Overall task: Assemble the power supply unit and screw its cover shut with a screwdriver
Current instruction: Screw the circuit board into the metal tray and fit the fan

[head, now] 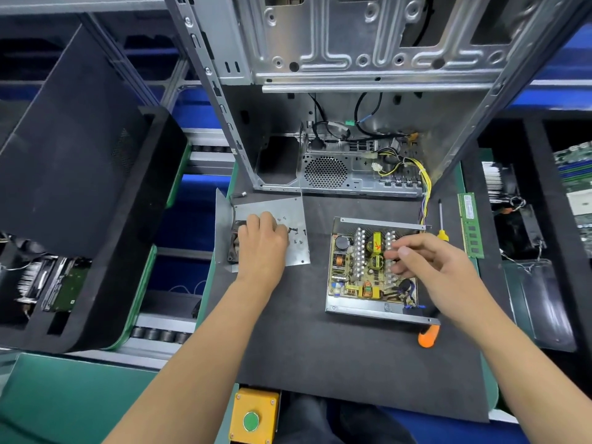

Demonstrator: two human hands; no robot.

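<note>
One open computer case (352, 91) stands behind one open power supply unit (368, 270) on the black mat (320, 347). One metal cover (288, 216) carries several loose screws (296, 241). Two screwdrivers: orange-handled (428, 338), yellow-handled (442, 225). Left hand (261, 241) curls over the cover; what it grips, I cannot tell. Right hand (429, 264) hovers, fingers loosely bent, over the unit.

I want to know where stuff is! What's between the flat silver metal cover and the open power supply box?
In the head view, only bare black mat lies between the flat silver metal cover and the open power supply box.

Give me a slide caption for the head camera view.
Left hand on the cover, right hand over the open power supply.
</note>
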